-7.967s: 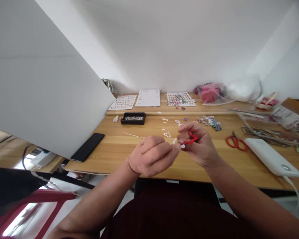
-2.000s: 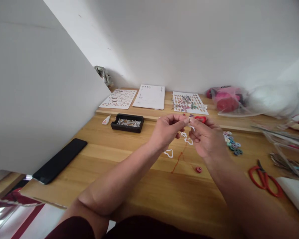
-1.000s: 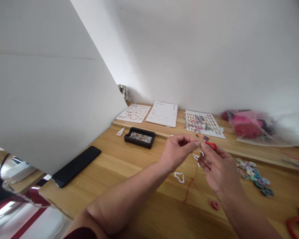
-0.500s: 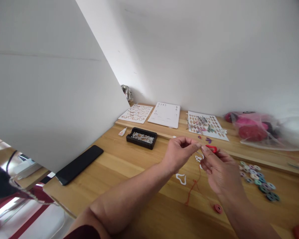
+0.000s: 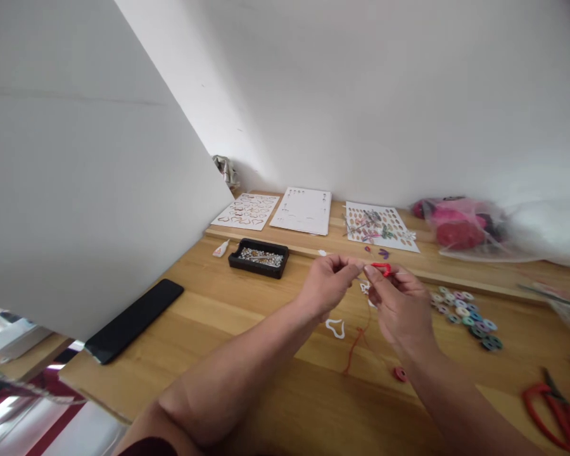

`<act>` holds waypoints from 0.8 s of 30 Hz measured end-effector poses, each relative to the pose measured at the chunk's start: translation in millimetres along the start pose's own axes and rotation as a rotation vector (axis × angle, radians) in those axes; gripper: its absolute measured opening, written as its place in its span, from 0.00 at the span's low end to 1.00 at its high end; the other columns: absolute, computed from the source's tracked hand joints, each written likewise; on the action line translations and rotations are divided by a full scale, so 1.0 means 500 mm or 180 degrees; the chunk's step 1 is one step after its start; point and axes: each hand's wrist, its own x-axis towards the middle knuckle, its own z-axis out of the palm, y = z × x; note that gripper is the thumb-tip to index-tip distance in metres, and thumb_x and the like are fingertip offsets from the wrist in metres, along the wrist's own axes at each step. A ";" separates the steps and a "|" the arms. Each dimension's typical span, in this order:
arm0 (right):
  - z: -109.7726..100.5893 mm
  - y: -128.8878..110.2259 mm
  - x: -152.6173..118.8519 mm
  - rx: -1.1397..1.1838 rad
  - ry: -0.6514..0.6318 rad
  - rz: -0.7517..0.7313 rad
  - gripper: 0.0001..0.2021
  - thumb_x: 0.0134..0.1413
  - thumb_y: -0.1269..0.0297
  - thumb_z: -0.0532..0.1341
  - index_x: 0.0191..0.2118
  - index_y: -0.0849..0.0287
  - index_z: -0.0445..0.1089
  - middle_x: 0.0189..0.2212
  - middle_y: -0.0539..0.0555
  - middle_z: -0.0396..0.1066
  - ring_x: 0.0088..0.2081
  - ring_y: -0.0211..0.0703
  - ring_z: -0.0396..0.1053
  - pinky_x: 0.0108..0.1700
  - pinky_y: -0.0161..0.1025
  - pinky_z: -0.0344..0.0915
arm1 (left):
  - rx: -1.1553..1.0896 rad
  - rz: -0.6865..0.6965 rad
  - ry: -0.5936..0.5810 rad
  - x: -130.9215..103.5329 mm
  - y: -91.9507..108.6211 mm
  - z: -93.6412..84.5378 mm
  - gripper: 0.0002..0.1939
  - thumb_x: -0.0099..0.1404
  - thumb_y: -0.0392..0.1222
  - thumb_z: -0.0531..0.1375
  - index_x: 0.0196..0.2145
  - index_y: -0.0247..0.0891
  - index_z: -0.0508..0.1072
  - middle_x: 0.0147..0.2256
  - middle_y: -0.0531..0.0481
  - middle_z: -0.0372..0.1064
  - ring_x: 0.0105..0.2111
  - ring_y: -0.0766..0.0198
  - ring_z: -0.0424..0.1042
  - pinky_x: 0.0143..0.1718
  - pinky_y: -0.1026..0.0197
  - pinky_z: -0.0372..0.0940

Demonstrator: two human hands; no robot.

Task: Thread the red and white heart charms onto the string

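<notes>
My right hand (image 5: 403, 310) pinches a small red piece (image 5: 384, 267) that looks like a thread-wrapped outline; a bit of white shows at its right end. My left hand (image 5: 325, 285) is closed in a pinch, its thumb and finger meeting the right fingertips. What the left fingers hold is too small to make out. Red thread (image 5: 354, 351) trails on the table below the hands, near a red bobbin (image 5: 399, 373). Between the forearms lies a white cut-out outline (image 5: 335, 329), with more white cut-outs (image 5: 365, 288) partly hidden behind the right hand.
A black tray (image 5: 259, 258) of beads stands beside a small white bottle (image 5: 221, 248). Patterned sheets (image 5: 247, 211) lie at the back, near bagged red and pink material (image 5: 460, 228). Thread bobbins (image 5: 465, 313) and red-handled scissors (image 5: 551, 405) lie right, a black phone (image 5: 135, 320) left.
The view has turned slightly right, so the scene sits further left and the scissors show more fully. Both hands keep almost the same pinched pose around the red piece.
</notes>
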 end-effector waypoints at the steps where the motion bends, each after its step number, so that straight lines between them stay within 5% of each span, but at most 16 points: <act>1: 0.001 -0.001 0.000 0.0087 -0.0009 0.0072 0.13 0.40 0.61 0.76 0.27 0.59 0.73 0.15 0.42 0.58 0.16 0.27 0.48 0.17 0.31 0.44 | -0.0011 -0.0018 -0.0009 0.000 0.000 -0.001 0.14 0.59 0.48 0.66 0.28 0.34 0.72 0.21 0.56 0.61 0.20 0.74 0.53 0.22 0.66 0.47; 8: 0.008 -0.022 -0.002 0.0446 0.0088 0.0345 0.13 0.38 0.64 0.76 0.26 0.60 0.72 0.16 0.42 0.61 0.15 0.25 0.45 0.17 0.32 0.43 | -0.0323 -0.0129 -0.0022 0.002 0.006 -0.006 0.19 0.62 0.54 0.64 0.32 0.32 0.76 0.28 0.49 0.67 0.24 0.72 0.63 0.20 0.69 0.48; 17: 0.010 -0.022 -0.002 0.0538 0.0087 0.0426 0.14 0.37 0.63 0.77 0.26 0.59 0.71 0.16 0.41 0.60 0.15 0.25 0.44 0.17 0.32 0.42 | -0.0230 -0.0088 0.0009 -0.002 0.014 -0.008 0.12 0.64 0.44 0.62 0.40 0.33 0.78 0.32 0.49 0.69 0.26 0.71 0.67 0.23 0.68 0.59; 24: 0.010 -0.022 -0.004 0.0480 0.0049 0.0392 0.14 0.39 0.64 0.76 0.24 0.58 0.69 0.15 0.40 0.57 0.15 0.26 0.44 0.17 0.32 0.43 | -0.0152 -0.0103 0.0086 0.003 0.003 -0.009 0.19 0.64 0.53 0.62 0.32 0.31 0.78 0.26 0.49 0.68 0.23 0.70 0.65 0.20 0.68 0.56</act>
